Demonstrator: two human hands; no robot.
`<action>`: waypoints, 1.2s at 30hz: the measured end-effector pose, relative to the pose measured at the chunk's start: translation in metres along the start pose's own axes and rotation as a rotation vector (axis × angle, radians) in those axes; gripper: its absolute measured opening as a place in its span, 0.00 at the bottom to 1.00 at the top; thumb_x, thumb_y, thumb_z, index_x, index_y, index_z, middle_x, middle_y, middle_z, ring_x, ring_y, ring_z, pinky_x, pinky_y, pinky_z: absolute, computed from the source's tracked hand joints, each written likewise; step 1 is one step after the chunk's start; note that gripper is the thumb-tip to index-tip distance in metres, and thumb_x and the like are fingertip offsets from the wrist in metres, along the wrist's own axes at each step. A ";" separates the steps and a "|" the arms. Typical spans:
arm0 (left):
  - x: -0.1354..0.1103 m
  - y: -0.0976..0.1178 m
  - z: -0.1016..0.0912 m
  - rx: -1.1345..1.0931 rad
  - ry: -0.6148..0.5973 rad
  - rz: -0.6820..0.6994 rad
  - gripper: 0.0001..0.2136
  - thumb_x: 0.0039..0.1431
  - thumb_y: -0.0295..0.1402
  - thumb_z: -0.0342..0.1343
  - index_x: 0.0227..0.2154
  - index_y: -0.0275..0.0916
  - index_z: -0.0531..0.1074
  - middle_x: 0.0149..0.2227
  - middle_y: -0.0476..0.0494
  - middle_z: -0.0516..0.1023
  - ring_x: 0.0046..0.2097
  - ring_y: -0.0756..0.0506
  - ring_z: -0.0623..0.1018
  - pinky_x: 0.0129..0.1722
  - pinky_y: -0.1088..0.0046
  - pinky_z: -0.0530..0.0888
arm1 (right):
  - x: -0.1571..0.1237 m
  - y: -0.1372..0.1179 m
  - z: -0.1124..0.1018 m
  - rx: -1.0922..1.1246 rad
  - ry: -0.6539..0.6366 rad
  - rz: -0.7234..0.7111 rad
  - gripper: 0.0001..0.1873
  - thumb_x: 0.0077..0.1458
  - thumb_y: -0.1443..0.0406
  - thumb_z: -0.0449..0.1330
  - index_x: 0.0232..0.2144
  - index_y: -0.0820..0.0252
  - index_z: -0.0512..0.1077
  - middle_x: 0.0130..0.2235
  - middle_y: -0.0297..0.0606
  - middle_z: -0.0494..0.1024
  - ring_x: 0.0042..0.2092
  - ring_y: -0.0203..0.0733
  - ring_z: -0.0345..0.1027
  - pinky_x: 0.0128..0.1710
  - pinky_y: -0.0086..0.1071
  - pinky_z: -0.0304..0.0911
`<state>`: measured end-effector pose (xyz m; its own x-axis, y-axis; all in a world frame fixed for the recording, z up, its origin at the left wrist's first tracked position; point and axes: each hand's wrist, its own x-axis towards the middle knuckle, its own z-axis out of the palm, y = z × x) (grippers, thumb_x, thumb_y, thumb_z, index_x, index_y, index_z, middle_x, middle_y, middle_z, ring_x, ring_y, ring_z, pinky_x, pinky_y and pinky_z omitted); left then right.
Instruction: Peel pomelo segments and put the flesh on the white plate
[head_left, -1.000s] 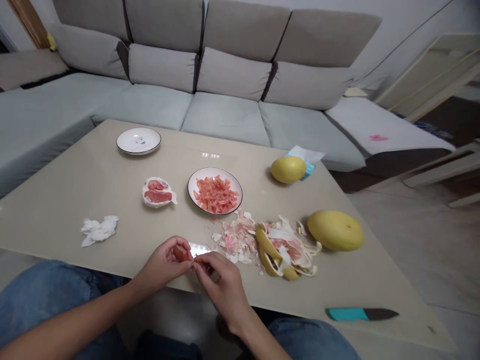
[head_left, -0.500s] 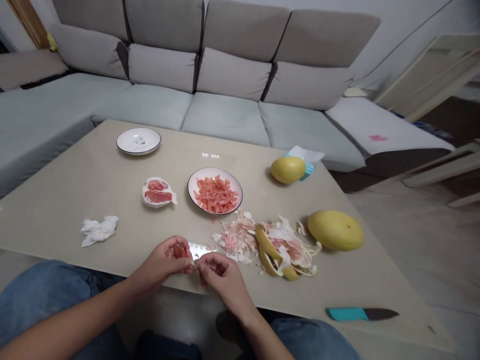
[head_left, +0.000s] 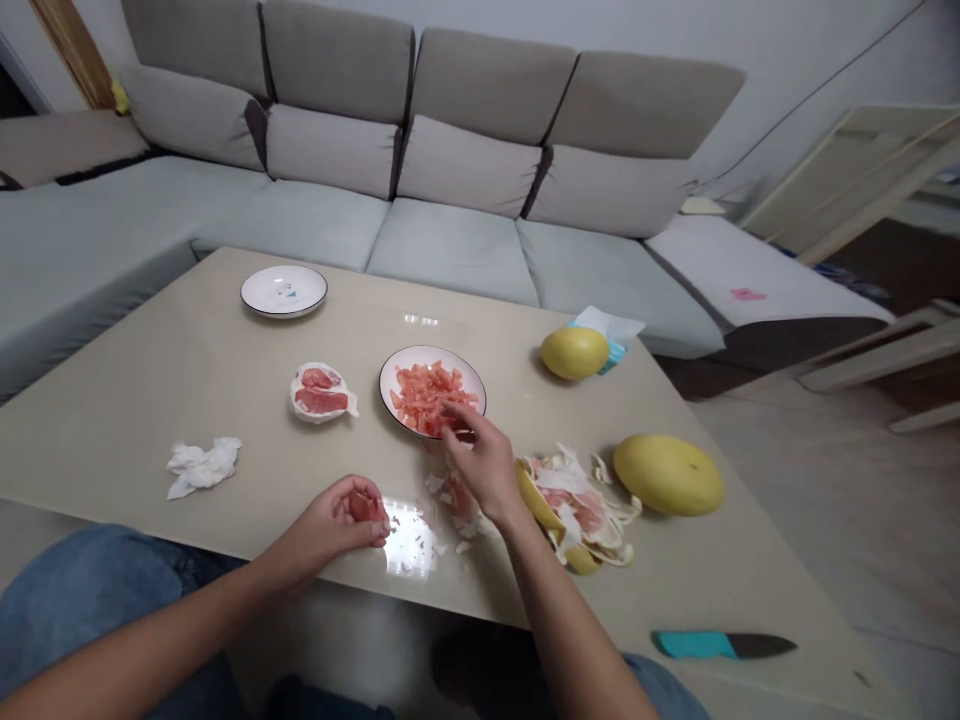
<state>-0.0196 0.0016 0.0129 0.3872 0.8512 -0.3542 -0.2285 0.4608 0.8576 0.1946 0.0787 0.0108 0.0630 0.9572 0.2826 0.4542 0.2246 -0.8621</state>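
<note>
At lower centre, your left hand [head_left: 337,522] curls around a red segment [head_left: 363,506]. Mid-frame, your right hand [head_left: 480,458], fingers slightly parted, overlaps the near rim of the plate [head_left: 385,382] with pulp pieces [head_left: 424,388]; you cannot tell whether it holds one. Scraps [head_left: 460,497] lie partly behind its wrist.

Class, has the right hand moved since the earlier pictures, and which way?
Yes. Judged against the plate of fruit pieces, the right hand has moved forward, away from the left hand, to the plate's near right edge.
</note>
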 end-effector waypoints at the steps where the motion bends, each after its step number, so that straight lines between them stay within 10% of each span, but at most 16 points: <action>1: 0.000 0.000 0.000 -0.002 -0.006 -0.002 0.15 0.47 0.32 0.66 0.35 0.38 0.67 0.31 0.48 0.76 0.34 0.50 0.74 0.38 0.72 0.70 | 0.004 0.000 -0.001 -0.064 0.005 -0.037 0.14 0.54 0.65 0.57 0.44 0.58 0.75 0.44 0.42 0.78 0.41 0.44 0.71 0.42 0.39 0.66; 12: -0.001 -0.012 0.001 0.086 -0.044 0.055 0.19 0.48 0.31 0.66 0.41 0.41 0.64 0.32 0.50 0.75 0.34 0.50 0.74 0.37 0.72 0.68 | -0.082 -0.033 0.001 0.119 -0.460 0.110 0.10 0.54 0.63 0.62 0.39 0.56 0.77 0.33 0.37 0.77 0.32 0.38 0.68 0.30 0.29 0.62; 25: 0.001 -0.019 0.003 0.135 -0.053 0.050 0.19 0.49 0.33 0.65 0.42 0.41 0.65 0.30 0.52 0.73 0.32 0.51 0.71 0.33 0.75 0.65 | -0.089 -0.025 0.010 0.201 -0.400 0.103 0.03 0.50 0.65 0.65 0.31 0.56 0.78 0.29 0.35 0.73 0.31 0.37 0.65 0.28 0.28 0.59; 36: 0.002 -0.010 -0.001 0.007 -0.125 -0.018 0.12 0.46 0.33 0.67 0.31 0.38 0.70 0.27 0.50 0.76 0.32 0.48 0.75 0.37 0.71 0.69 | -0.092 -0.022 0.015 0.672 -0.527 0.502 0.17 0.48 0.51 0.65 0.30 0.58 0.74 0.26 0.32 0.73 0.27 0.35 0.64 0.29 0.29 0.60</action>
<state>-0.0171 -0.0016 0.0034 0.4997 0.8045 -0.3209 -0.2140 0.4736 0.8543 0.1653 -0.0115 -0.0032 -0.3669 0.8922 -0.2634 -0.1257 -0.3281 -0.9362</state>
